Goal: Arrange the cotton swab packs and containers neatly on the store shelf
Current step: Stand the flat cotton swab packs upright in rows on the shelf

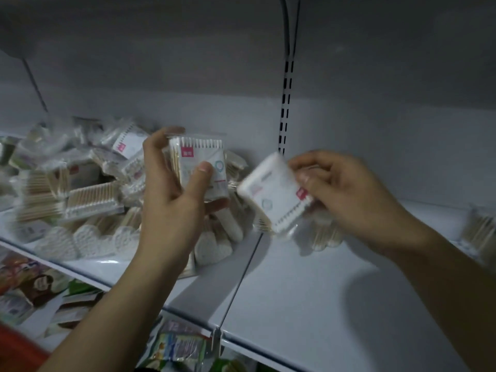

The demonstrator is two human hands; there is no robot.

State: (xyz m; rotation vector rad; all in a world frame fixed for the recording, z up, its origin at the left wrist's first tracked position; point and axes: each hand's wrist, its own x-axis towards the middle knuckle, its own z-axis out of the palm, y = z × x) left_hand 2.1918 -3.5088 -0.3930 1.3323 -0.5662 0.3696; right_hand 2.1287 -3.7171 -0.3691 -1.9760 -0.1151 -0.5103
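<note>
our left hand (171, 200) grips an upright pack (204, 159); our right hand (346, 189) pinches a tilted pack (271, 194) at its nine o'clock, bare shelf (322, 285) at six o'clock beneath, nearer the right.

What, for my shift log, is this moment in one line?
left hand: holds upright pack | right hand: pinches tilted pack | loose pile: shelf left side

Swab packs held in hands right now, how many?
2. Upright pack in the left hand, before the heap; tilted pack, blurred, in the right hand over the shelf. Others could be stacked behind.
</note>
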